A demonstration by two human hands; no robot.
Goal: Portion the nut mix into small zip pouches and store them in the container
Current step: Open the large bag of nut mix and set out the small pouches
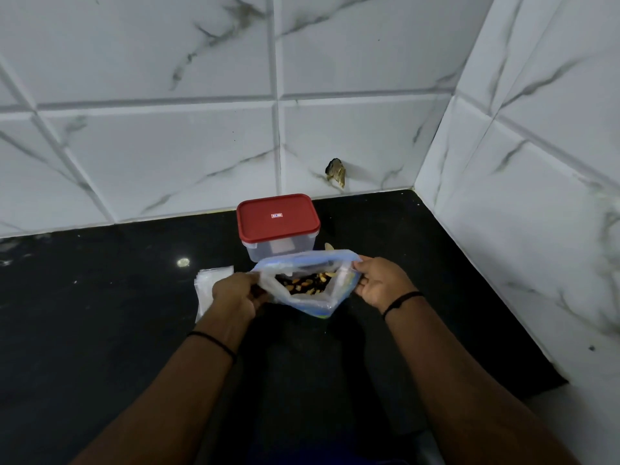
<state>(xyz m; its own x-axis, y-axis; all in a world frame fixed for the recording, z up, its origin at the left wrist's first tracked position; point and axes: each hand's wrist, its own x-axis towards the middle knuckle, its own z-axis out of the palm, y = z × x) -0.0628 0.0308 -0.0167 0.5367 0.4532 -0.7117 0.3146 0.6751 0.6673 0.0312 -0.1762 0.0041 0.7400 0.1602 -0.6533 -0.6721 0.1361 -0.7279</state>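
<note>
Our left hand [235,293] and right hand [380,283] pinch opposite rims of the soft clear blue-edged zip bag of nut mix [303,283], near the red-lidded clear plastic container [278,226]. We judge it floppy, bottom-heavy; grip the rim.

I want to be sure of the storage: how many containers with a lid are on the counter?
1. The red-lidded container stands on the black counter near the tiled wall, just behind the open nut bag. No other shows.

Pouch stack [211,283] half behind hand [235,293]
</note>
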